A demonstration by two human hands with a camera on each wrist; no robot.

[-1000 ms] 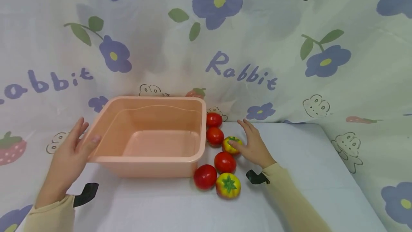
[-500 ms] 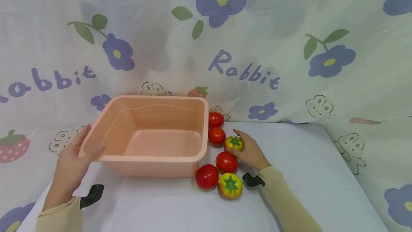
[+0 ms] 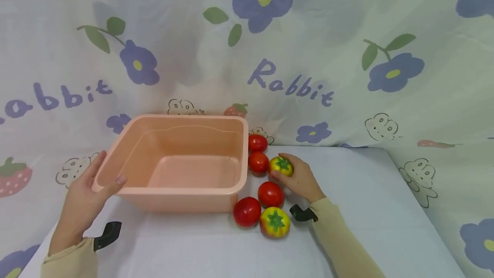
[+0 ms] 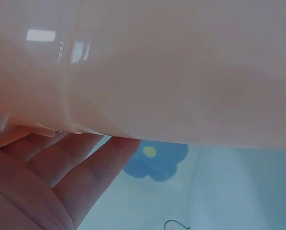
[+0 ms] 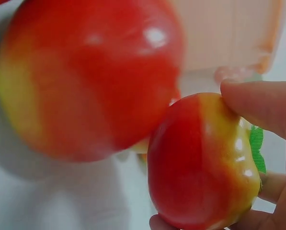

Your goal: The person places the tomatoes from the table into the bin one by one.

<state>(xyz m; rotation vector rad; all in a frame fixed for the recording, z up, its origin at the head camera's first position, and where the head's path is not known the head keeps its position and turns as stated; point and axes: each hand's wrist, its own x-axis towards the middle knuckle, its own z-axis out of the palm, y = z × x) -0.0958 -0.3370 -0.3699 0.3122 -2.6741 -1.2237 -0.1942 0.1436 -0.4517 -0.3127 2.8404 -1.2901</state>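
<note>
A pink plastic basin stands on the white table, and nothing lies in it. My left hand grips its left rim, thumb over the edge and fingers along the outside wall, as the left wrist view also shows. Right of the basin, my right hand pinches a red-and-yellow toy tomato with a green star-shaped top. In the right wrist view thumb and fingers close around that tomato; whether it touches the table is unclear. A larger-looking red tomato sits close beside it there.
Red tomatoes line the basin's right side, one at the back and one in front of it. Nearer lie two more red ones and a yellow-topped tomato. A patterned cloth hangs behind.
My right hand has come in and taken hold of the yellow-topped tomato, which has shifted slightly up and away from the red one. My left hand has closed onto the basin's rim.
</note>
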